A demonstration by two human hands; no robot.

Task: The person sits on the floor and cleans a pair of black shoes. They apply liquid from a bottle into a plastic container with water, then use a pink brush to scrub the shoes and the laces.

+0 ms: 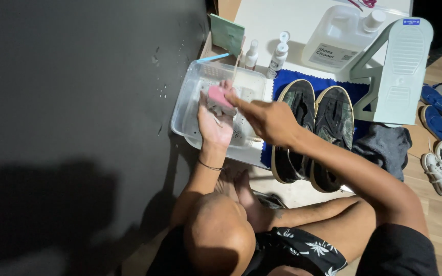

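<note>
Over the clear plastic tray (185, 110) I see the pink sponge (220, 95), left hand (214, 122) cupped around it, fingers closed on it. Right hand (267, 120) is apart from the sponge, index finger extended, touching its top. Tray sits at the white mat's (287, 23) left edge. Pair of dark shoes (313, 128) just right, on blue cloth (356, 92); two small spray bottles (278, 56) behind.
</note>
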